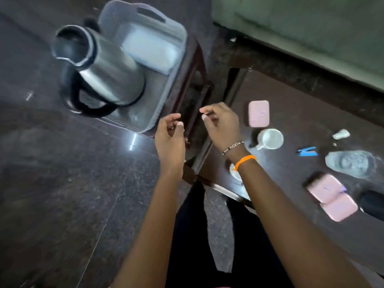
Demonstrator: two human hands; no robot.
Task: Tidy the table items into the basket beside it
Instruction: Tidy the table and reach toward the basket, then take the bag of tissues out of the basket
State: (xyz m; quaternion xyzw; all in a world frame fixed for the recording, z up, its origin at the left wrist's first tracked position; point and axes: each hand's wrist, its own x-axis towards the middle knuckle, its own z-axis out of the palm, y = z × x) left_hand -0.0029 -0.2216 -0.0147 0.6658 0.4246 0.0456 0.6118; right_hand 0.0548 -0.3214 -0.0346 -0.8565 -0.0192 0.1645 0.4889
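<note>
A steel kettle (104, 69) with a black handle stands in the grey plastic basket (166, 30), next to a white-blue pack (151, 51). The basket rests on a dark stool (193, 80) left of the table. My left hand (170, 140) and my right hand (222, 125) hover between basket and table, fingers loosely curled and apart, holding nothing. On the dark table (291, 100) lie a pink case (259, 113), a clear measuring cup (270, 139), a blue stapler (307, 152), a glass dish (351, 163) and an open pink case (330, 196).
A small white object (340, 134) and a black item (372, 204) lie at the table's right side. A white round thing (234, 171) is partly hidden under my right wrist. A green sofa (311, 23) stands behind the table. Dark polished floor (62, 183) spreads to the left.
</note>
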